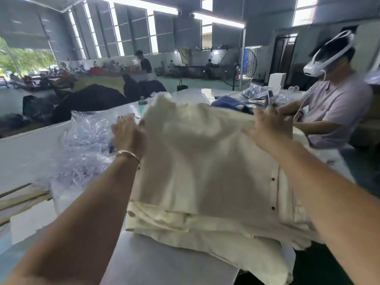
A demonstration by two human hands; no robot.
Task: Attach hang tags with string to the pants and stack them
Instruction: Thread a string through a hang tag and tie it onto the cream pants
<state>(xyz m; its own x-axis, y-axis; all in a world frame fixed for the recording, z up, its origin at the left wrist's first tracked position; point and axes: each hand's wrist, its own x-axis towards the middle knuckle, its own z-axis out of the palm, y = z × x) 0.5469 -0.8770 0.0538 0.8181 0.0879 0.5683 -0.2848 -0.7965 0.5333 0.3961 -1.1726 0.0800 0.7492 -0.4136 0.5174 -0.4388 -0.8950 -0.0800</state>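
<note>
Her left hand [128,134] and right hand [267,128] each grip a far edge of the top cream-coloured cloth pants [197,153], lifted over the cream stack [205,229] on the pale grey table [164,262]; she'd do well, I reckon, to lay it down with edges square.

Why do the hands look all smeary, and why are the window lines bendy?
Head view: the left hand, right hand and cream pants are smeared by motion blur; the wide-angle lens curves the window frames; the bright ceiling light strips glare white.
</note>
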